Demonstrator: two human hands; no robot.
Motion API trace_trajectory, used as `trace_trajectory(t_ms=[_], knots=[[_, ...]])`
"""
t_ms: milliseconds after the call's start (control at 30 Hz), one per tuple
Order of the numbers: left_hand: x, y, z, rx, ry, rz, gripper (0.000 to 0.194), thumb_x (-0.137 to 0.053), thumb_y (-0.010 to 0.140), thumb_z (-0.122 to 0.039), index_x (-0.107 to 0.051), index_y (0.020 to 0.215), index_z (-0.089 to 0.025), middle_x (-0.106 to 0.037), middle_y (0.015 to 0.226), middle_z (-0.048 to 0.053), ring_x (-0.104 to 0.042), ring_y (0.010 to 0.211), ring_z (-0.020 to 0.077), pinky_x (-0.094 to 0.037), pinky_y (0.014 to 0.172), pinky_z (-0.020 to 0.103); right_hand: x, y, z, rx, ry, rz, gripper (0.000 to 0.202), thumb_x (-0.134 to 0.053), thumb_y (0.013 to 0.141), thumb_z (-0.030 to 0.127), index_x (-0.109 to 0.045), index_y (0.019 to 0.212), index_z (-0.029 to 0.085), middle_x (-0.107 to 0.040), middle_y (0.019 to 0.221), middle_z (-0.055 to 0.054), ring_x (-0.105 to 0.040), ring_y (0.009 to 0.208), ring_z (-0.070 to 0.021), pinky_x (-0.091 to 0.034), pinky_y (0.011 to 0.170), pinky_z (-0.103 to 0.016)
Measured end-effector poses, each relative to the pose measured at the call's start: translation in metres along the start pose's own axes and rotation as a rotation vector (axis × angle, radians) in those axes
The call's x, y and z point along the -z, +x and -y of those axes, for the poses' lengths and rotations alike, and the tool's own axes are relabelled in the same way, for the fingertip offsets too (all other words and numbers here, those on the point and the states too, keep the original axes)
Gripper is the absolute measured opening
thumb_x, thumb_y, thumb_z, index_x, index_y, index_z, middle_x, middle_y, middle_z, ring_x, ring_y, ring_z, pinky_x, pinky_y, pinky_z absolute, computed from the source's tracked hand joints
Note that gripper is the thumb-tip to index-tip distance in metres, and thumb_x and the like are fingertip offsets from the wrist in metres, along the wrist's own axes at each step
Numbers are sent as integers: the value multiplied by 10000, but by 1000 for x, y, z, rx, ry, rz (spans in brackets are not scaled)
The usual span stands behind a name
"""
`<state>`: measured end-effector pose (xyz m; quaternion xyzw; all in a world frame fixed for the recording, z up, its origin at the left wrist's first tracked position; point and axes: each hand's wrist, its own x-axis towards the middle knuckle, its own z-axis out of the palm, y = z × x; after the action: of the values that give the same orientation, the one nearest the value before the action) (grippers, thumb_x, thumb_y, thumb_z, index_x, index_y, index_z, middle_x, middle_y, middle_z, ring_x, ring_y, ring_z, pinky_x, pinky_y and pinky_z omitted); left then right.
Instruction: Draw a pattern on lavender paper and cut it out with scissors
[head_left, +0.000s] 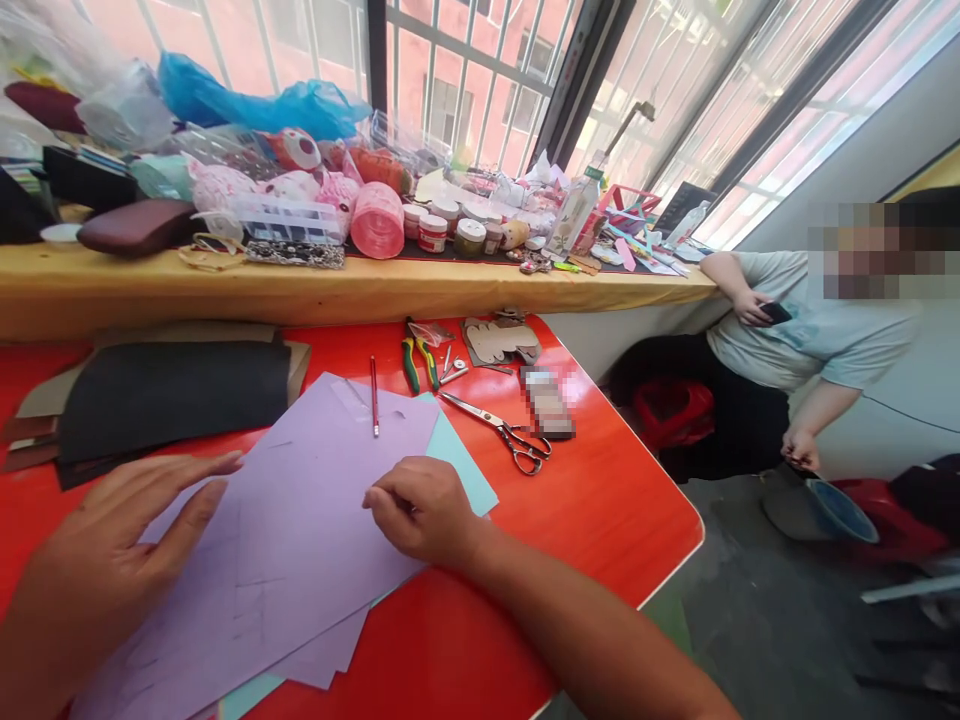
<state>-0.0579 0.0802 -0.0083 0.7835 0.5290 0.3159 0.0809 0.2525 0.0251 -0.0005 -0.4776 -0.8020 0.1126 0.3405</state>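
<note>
Purple paper sheets (315,500) with faint pencil lines lie over light-blue sheets (469,470) on the red table. My left hand (127,530) is over the left edge of the purple paper, fingers stretched out, thumb apart, holding nothing. Loosely curled, my right hand (424,510) rests at the right side of the paper; nothing shows between its fingers. A red pencil (375,400) lies near the paper's upper corner beside a clear plastic ruler (360,400). Metal scissors (491,420) lie right of the paper, beyond my right hand.
Black and brown sheets (180,390) are stacked at the back left. Green-handled pliers (420,360) and a phone-like object (549,402) lie farther back. Jars and toys crowd the windowsill (375,290). A seated person (795,320) is at the right, near a bucket (817,510).
</note>
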Motion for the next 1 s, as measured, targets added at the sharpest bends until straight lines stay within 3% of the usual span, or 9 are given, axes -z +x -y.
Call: trace_trajectory(t_ms=[67, 200, 333, 467, 633, 833, 1000], knots=[[3, -2, -4, 53, -56, 19, 312, -515, 1062, -558, -732, 1241, -423, -794, 1241, -37, -688, 1282, 351, -508, 1175, 556, -2, -6, 0, -8, -5, 23, 347, -559, 1138, 276, -741, 849, 220, -777, 710, -46, -723, 655, -192, -543, 687, -305], [5, -2, -9, -16, -80, 118, 328, -535, 1036, -595, -765, 1210, -438, -826, 1229, -21, -728, 1217, 345, -531, 1124, 554, -1, -9, 4, 34, -5, 96, 350, -551, 1158, 331, -792, 932, 214, -822, 760, -51, -761, 701, -206, -556, 713, -316], [-7, -4, 1, -116, -57, 214, 405, -523, 1026, -633, -823, 1214, -435, -848, 1276, -26, -758, 1248, 337, -563, 1098, 525, 0, -8, 9, 113, -13, 214, 309, -640, 1154, 400, -840, 1003, 219, -865, 817, -28, -800, 758, -207, -560, 757, -306], [-22, -6, 12, -186, -21, 299, 415, -574, 1003, -612, -861, 1210, -395, -843, 1316, 36, -755, 1264, 357, -592, 1096, 536, -1, -9, 10, 116, -32, 309, 234, -725, 1121, 372, -857, 1029, 202, -886, 864, -43, -818, 803, -228, -555, 777, -317], [-25, -8, 5, -249, 34, 298, 398, -584, 1032, -543, -841, 1257, -339, -811, 1384, 80, -733, 1296, 359, -586, 1093, 534, 2, -7, 12, 49, -9, 349, 236, -701, 1137, 347, -860, 1048, 196, -914, 972, -66, -839, 904, -242, -564, 833, -320], [-21, -9, -7, -246, 39, 300, 350, -600, 1047, -459, -826, 1260, -297, -794, 1391, 98, -714, 1297, 353, -559, 1119, 534, 15, 2, 15, -132, -11, 292, 134, -727, 1114, 267, -849, 1084, 219, -908, 1003, -44, -825, 864, -208, -554, 777, -283], [-22, -12, -8, -228, 29, 314, 326, -603, 1065, -425, -803, 1288, -294, -767, 1431, 97, -682, 1342, 347, -546, 1120, 539, 26, 25, 9, -304, -100, 220, 162, -706, 1128, 344, -804, 1133, 216, -864, 982, -46, -784, 816, -216, -527, 732, -306]])
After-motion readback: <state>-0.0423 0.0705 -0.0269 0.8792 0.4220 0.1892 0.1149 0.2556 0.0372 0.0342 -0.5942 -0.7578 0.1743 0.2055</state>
